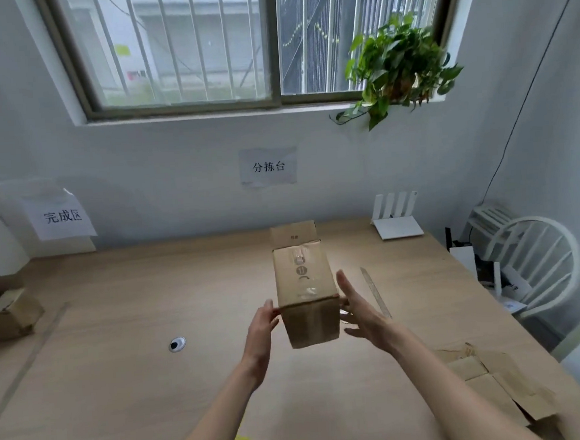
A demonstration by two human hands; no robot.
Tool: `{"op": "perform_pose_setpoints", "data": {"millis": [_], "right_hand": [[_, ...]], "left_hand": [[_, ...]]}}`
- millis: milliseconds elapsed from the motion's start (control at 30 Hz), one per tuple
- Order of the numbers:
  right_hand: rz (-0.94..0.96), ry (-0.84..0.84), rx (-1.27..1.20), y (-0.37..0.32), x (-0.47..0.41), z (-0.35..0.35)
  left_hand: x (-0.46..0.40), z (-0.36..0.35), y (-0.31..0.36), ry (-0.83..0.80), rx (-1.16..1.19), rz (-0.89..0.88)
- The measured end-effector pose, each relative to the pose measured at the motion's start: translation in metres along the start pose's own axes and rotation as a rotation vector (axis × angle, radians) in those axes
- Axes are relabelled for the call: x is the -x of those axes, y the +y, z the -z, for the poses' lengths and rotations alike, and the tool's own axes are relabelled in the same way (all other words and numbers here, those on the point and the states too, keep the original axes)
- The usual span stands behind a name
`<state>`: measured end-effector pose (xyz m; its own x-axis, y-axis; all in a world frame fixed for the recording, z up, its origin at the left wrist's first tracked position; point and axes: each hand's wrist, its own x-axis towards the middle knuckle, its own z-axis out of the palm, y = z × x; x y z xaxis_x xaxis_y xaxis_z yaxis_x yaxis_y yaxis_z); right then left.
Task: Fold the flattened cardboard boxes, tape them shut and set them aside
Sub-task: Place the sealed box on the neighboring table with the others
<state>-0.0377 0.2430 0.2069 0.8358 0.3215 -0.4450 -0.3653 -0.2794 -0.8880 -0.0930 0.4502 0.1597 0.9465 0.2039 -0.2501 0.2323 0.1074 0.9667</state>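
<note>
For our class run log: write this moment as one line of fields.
stage: folding | cardboard box: held above table, far flap up | left hand: pressing left side | right hand: open at right side

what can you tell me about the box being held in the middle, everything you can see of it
The cardboard box is plain brown corrugated card, folded up into a long oblong with faint printed marks and strips of clear tape on its upper face. Its near end is closed; at the far end one flap stands up open. It is held above the wooden table, long axis pointing away from the person, between the left hand and the right hand, whose straight fingers press its near sides.
</note>
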Motion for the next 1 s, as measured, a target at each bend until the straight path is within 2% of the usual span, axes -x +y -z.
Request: {"op": "perform_pose_setpoints", "data": {"millis": [167, 267, 400, 500, 600, 700, 800, 900, 1000], "right_hand": [[0.164, 0.137, -0.071, -0.009, 0.004, -0.002], [0.228, 0.076, -0.103, -0.012, 0.015, 0.005], [0.29, -0.031, 0.004, -0.024, 0.026, 0.002], [0.317, -0.046, -0.008, -0.027, 0.031, 0.001], [0.305, -0.07, -0.023, -0.028, 0.033, 0.003], [0.277, -0.089, 0.016, -0.033, 0.034, -0.001], [0.336, 0.048, 0.07, -0.039, 0.035, -0.007], [0.48, 0.172, 0.139, -0.045, 0.035, -0.012], [0.632, 0.294, 0.322, -0.052, 0.038, -0.014]], "left_hand": [[0.01, -0.005, 0.03, 0.04, 0.05, -0.046], [0.014, -0.002, 0.04, -0.008, 0.076, -0.034], [0.017, -0.004, 0.049, 0.012, 0.147, -0.051], [0.018, -0.003, 0.055, 0.001, 0.205, 0.013], [0.017, 0.005, 0.056, -0.116, 0.25, 0.116], [0.016, 0.01, 0.053, -0.192, 0.355, 0.12], [0.016, 0.008, 0.048, -0.173, 0.426, 0.11], [0.014, 0.007, 0.043, -0.095, 0.5, 0.069], [0.011, 0.007, 0.043, -0.075, 0.481, 0.015]]}}
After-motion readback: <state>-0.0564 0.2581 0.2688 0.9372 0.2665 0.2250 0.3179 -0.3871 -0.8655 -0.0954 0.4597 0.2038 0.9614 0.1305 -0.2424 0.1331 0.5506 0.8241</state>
